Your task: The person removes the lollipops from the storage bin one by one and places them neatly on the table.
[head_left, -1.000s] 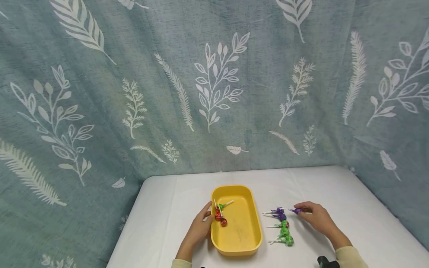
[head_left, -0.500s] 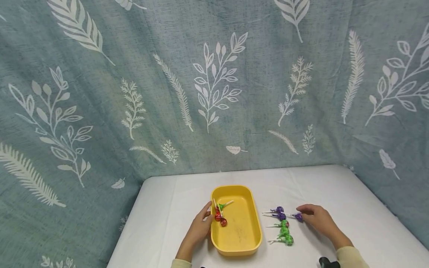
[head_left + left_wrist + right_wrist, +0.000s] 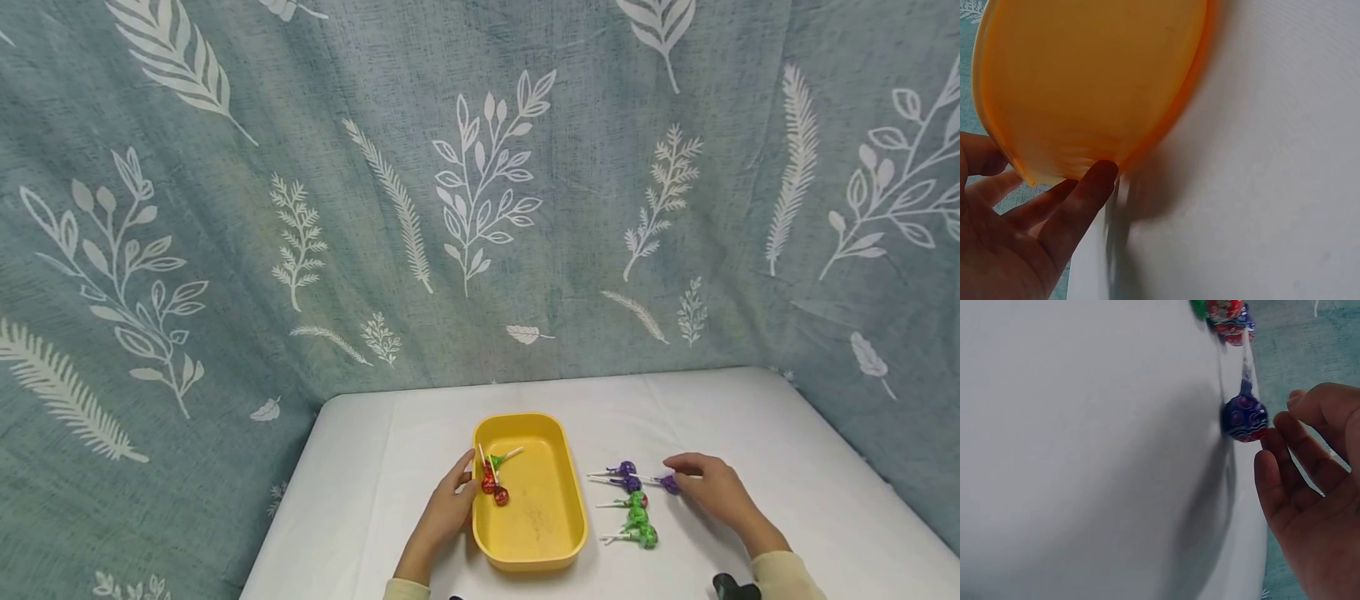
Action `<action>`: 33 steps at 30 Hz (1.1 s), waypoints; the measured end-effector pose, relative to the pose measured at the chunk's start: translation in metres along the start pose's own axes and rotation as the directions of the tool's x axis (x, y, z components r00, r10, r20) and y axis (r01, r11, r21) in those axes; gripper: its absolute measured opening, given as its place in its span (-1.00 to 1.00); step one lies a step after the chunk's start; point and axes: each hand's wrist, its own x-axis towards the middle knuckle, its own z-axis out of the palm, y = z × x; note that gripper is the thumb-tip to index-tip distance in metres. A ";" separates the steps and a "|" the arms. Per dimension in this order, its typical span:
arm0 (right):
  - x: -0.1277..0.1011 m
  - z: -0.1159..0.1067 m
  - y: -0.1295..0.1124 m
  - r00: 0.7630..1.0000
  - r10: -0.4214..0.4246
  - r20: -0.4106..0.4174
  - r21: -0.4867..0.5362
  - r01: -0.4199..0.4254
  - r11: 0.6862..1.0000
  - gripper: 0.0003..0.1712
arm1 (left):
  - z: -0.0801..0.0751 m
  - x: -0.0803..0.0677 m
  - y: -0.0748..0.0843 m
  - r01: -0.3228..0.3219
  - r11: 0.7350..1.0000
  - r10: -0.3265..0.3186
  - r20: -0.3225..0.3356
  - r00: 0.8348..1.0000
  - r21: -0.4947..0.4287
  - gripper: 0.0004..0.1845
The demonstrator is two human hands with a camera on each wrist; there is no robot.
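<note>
My left hand (image 3: 447, 506) rests against the left wall of a yellow tray (image 3: 567, 500), its fingers fairly straight along the outside in the left wrist view. Inside the tray lie red lollipops (image 3: 501, 496) and a green lollipop (image 3: 496, 461), near that same wall. To the right of the tray, my right hand (image 3: 715, 492) is beside a purple lollipop (image 3: 669, 484), whose stick points left. In the right wrist view, the fingertips are right at the candy ball, with nothing between thumb and fingers. Two more purple lollipops (image 3: 631, 483) lie just left of it.
Several green-wrapped lollipops (image 3: 646, 536) lie in a column between the tray and my right hand, sticks toward the tray. White cloth covers the table (image 3: 390, 450). A blue-green curtain (image 3: 525, 250) with white leaf patterns hangs behind it.
A second ago my right hand held the purple lollipop by its candy end. The lollipop has come slightly nearer me and out of the fingers. My left hand has stayed at the tray.
</note>
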 end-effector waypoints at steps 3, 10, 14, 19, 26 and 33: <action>-0.001 -0.003 -0.008 1.000 -0.013 -0.010 0.001 0.013 1.000 -0.72 | 0.000 0.000 0.001 0.007 1.000 -0.007 0.000 1.000 -0.002 -0.43; 0.004 -0.004 -0.035 0.998 -0.054 -0.018 0.036 0.055 0.998 -0.67 | 0.000 0.000 0.001 0.014 1.000 -0.014 -0.009 1.000 0.001 -0.43; 0.006 -0.002 -0.050 0.997 -0.072 -0.020 0.079 0.073 0.994 -0.65 | -0.001 0.001 0.001 0.012 1.000 -0.012 -0.004 1.000 -0.005 -0.43; 0.009 0.003 -0.067 0.998 -0.059 0.000 0.093 0.058 0.994 -0.65 | 0.000 0.001 0.000 0.020 1.000 -0.020 0.014 1.000 -0.018 -0.43; 0.014 0.011 -0.086 0.997 -0.082 0.002 0.116 0.082 0.990 -0.70 | 0.000 0.000 -0.001 0.015 1.000 -0.014 0.016 1.000 -0.022 -0.42; 0.018 0.020 -0.103 0.993 -0.120 0.006 0.142 0.118 0.983 -0.72 | 0.000 0.001 -0.002 0.016 1.000 -0.016 0.013 1.000 -0.021 -0.42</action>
